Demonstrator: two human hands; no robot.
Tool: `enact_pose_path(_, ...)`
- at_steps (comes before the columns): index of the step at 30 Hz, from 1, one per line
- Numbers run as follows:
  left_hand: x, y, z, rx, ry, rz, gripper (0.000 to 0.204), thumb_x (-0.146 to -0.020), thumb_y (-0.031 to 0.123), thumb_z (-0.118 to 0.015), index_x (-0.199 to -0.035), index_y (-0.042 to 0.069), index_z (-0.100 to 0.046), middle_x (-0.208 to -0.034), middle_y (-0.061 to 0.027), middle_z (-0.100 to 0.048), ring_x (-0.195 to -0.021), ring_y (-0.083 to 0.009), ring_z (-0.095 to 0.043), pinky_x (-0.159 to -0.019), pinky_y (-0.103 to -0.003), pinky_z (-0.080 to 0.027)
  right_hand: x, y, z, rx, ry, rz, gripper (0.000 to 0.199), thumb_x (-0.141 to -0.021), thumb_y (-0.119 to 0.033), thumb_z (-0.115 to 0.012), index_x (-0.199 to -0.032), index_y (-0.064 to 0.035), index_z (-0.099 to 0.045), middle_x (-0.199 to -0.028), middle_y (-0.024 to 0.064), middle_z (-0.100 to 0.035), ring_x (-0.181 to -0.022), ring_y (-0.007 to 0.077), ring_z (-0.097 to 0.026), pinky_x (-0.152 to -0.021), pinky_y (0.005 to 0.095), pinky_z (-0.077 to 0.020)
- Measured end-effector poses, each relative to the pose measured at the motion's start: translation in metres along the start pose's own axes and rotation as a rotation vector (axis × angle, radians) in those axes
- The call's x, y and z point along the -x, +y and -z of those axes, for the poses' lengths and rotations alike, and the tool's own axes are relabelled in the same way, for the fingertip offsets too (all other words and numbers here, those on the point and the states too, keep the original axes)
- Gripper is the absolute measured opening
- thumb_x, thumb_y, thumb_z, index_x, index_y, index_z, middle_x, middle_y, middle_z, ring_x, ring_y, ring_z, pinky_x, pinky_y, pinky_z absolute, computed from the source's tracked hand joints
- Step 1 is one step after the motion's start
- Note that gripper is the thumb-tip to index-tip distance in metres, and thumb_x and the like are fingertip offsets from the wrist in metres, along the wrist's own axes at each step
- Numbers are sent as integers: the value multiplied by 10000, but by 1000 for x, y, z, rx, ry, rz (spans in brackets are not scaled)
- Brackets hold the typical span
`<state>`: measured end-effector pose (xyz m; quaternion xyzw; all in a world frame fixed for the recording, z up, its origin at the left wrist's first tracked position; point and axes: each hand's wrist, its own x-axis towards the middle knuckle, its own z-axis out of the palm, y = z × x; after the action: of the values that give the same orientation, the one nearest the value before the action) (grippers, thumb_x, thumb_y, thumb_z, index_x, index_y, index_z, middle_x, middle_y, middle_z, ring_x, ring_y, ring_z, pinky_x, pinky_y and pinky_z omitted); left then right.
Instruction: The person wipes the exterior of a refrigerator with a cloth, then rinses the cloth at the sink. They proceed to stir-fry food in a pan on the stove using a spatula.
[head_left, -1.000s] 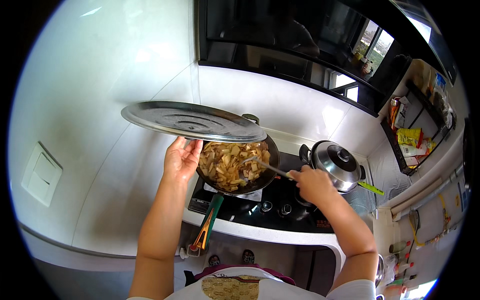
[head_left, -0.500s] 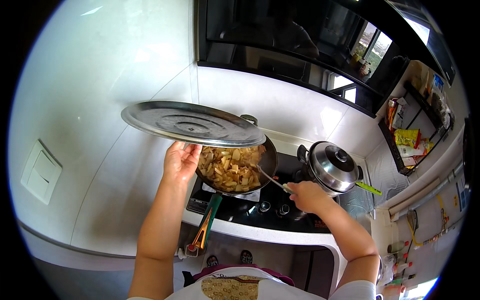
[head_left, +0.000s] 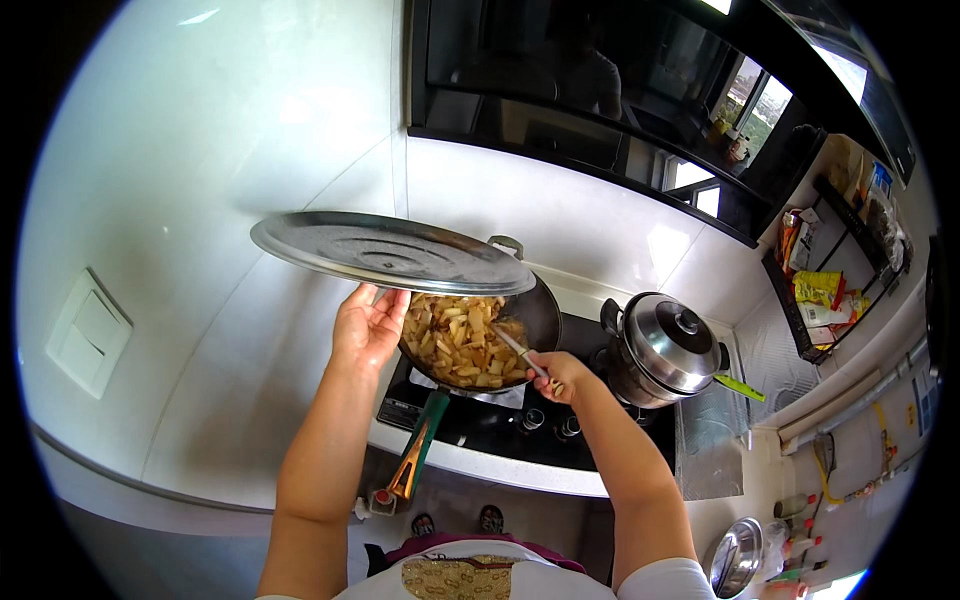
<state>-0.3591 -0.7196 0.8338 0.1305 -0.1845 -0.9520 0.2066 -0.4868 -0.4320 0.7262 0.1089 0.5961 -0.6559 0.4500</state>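
My left hand (head_left: 366, 326) is closed on a large round metal lid (head_left: 400, 252), holding it tilted above the far left of a dark wok (head_left: 543, 318). Its gripping point is partly hidden under the rim. Pale and browned chopped pieces of food (head_left: 462, 342) fill the wok's left and near side. With my right hand (head_left: 565, 377) I grip the handle of a cooking spatula (head_left: 516, 348), whose working end is down among the food. The wok's long green and orange handle (head_left: 420, 440) points toward me.
The wok stands on a black glass stove (head_left: 500, 424) with knobs along its front. To the right is a lidded steel pot (head_left: 665, 345) with a green-handled utensil (head_left: 738, 387) beside it. A wall rack (head_left: 835, 270) holds packets. A metal bowl (head_left: 735, 555) sits at lower right.
My right hand and the spatula have moved left and inward over the wok, pushing into the food. The lid stays raised in my left hand. A metal bowl has come into view.
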Motion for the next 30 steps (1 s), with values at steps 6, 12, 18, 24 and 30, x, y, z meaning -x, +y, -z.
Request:
enact_pose_path(6, -2, 8, 5, -35, -18, -38, 226, -882, 107, -574, -1065, -21, -536, -1065, -106, -589, -956, -221, -579, -848, -348, -539, 43, 15, -18, 287, 42, 218, 230, -929, -215, -535, -1027, -16, -597, -656, 17, -528, -413, 69, -457, -332, 213, -360)
enact_pose_path(12, -5, 4, -1, -20, 7, -29, 267, -914, 138, -558, -1114, -34, -520, -1076, -113, -575, -994, -216, -564, -911, -339, -515, 102, 8, -10, 652, 95, 320, 362, -925, -181, -532, -1275, -89, -539, -687, -7, -518, -425, 52, -454, -353, 208, -363)
enact_pose_path(18, -9, 1, -7, -17, 33, -15, 279, -927, 136, -544, -1148, -30, -500, -1081, -115, -556, -1009, -213, -549, -936, -336, -506, 116, 11, 1, 1209, 235, 865, 318, -883, -167, -573, -1183, -62, -586, -724, 130, -620, -552, 266, -603, -508, 363, -485)
enact_pose_path(24, -9, -2, -10, -18, 1, 0, 257, -917, 115, -551, -1116, -43, -512, -1068, -106, -568, -1001, -208, -554, -940, -331, -503, 111, -1, 12, 1574, 441, 1033, 361, -845, -206, -609, -1182, -93, -545, -774, 158, -628, -690, 362, -622, -608, 451, -511)
enact_pose_path(30, -8, 7, 5, -47, 21, -40, 275, -895, 129, -574, -1108, -39, -526, -1113, -105, -585, -1027, -208, -567, -888, -336, -520, 176, -12, -27, 1955, 455, 948, 357, -837, -209, -612, -1185, -146, -560, -735, 102, -578, -590, 284, -622, -521, 394, -509)
